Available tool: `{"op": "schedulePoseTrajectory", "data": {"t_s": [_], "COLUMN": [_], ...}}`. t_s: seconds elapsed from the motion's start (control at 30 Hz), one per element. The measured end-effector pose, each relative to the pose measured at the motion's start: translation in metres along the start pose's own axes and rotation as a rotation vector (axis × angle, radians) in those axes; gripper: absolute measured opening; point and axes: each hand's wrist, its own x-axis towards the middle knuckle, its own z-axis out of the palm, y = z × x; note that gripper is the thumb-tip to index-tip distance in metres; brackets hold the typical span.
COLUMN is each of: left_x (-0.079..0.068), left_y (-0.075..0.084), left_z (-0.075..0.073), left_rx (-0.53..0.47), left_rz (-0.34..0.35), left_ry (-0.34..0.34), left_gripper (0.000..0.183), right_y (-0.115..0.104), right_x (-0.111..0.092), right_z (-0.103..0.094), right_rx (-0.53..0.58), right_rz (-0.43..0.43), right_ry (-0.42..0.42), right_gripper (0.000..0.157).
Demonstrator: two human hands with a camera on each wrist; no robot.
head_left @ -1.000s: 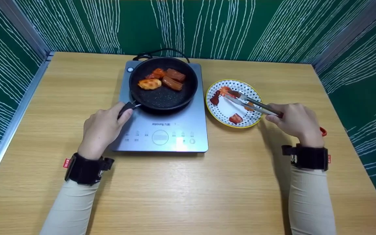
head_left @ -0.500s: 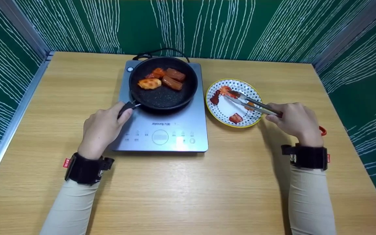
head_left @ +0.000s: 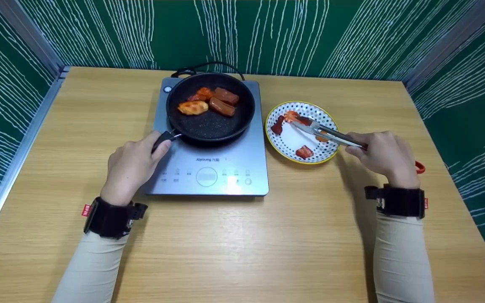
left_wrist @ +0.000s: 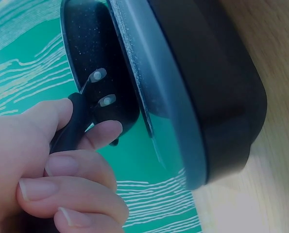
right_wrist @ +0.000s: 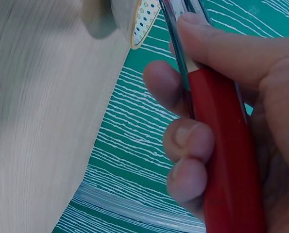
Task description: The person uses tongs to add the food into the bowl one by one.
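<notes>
1. Wooden counter (head_left: 242, 244): bare wood spread out nearer than the cooker (head_left: 246, 147), leaving room for drawing back; its far edge and the green wall (head_left: 263, 42) close behind the cooker, limiting movement that way.
2. Cooker: lying flat near that far edge.
3. Frying pan (head_left: 217, 126): on the cooker's far part, probably keeping its controls (head_left: 206, 177) reachable.
4. Spotted plate (head_left: 284, 145): just right of the cooker, likely for short reach; only a narrow strip between.
5. Red-handled tongs (right_wrist: 227, 155): slanting over the plate, right of the cooker; cannot tell whether gripping food.
6. Left hand (head_left: 131, 168): at the cooker's left edge, clamped round the pan handle (head_left: 166, 137), seemingly for steadiness.
7. Right hand (head_left: 383, 153): well right of the cooker, clamped round the tongs.
8. Food pieces (head_left: 222, 107): several atop the cooker in the pan, others right of it.
</notes>
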Motion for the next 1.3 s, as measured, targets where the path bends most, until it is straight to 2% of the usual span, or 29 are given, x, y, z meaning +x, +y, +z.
{"op": "schedulePoseTrajectory", "data": {"t_s": [0.63, 0.97, 1.17, 1.3], "left_x": [0.0, 0.0, 0.0, 0.0], "left_y": [-0.001, 0.0, 0.0, 0.0], "left_z": [0.0, 0.0, -0.001, -0.001], "left_rx": [-0.014, 0.003, 0.0, -0.003], "left_rz": [-0.002, 0.001, -0.003, -0.001], "left_ry": [0.013, 0.004, -0.001, 0.003], "left_gripper": [0.03, 0.033, 0.032, 0.032], "right_y": [0.004, -0.006, -0.015, -0.022], "right_x": [-0.005, -0.008, -0.007, -0.006], "right_z": [-0.01, -0.014, -0.014, -0.011], "right_rx": [0.066, 0.127, 0.121, 0.124], "right_rz": [0.032, 0.047, 0.025, -0.018], "right_ry": [0.035, 0.108, 0.152, 0.214], "right_gripper": [0.035, 0.047, 0.045, 0.043]}}
